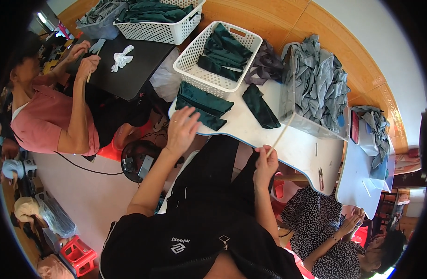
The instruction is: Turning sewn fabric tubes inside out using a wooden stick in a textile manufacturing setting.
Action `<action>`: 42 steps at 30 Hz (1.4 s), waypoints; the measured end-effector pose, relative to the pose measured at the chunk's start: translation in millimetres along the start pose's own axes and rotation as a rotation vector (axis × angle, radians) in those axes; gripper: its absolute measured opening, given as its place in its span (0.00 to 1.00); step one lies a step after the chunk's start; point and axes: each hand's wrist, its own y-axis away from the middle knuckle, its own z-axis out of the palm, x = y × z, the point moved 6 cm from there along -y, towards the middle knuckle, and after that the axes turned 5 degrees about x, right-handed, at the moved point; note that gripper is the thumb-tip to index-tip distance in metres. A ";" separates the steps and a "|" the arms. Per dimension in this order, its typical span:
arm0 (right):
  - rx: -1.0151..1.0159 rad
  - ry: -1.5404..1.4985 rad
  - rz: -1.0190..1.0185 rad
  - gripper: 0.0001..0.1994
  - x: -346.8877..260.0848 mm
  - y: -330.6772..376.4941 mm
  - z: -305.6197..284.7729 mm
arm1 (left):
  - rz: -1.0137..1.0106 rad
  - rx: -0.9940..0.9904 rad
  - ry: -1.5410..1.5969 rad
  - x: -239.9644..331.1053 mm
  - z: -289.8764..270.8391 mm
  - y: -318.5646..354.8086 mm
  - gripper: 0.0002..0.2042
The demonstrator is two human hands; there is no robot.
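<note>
A thin pale stick slants up and away from my right hand, which pinches its near end over the front edge of the white table. My left hand has its fingers spread and holds nothing. It hovers by the left end of the table, next to folded dark green cloth pieces; I cannot tell whether it touches them. Another dark green cloth strip lies on the tabletop between my two hands, farther back.
Behind stand a white basket of green cloth and a clear bin heaped with grey cloth. Small snips lie at the table's right. One person works at a black table on the left, another sits at lower right. A red stool is lower left.
</note>
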 end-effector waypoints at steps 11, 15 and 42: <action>0.030 -0.006 0.031 0.06 -6.6 -4.5 -104.1 | -0.111 -0.093 0.105 27.8 23.5 41.1 0.20; 0.017 -0.010 0.069 0.07 -5.4 2.9 -126.8 | -0.150 -0.140 0.139 39.8 40.6 48.8 0.20; -0.049 0.302 -0.073 0.17 -62.8 -44.3 -175.3 | -0.495 -0.491 0.432 66.5 360.3 192.2 0.19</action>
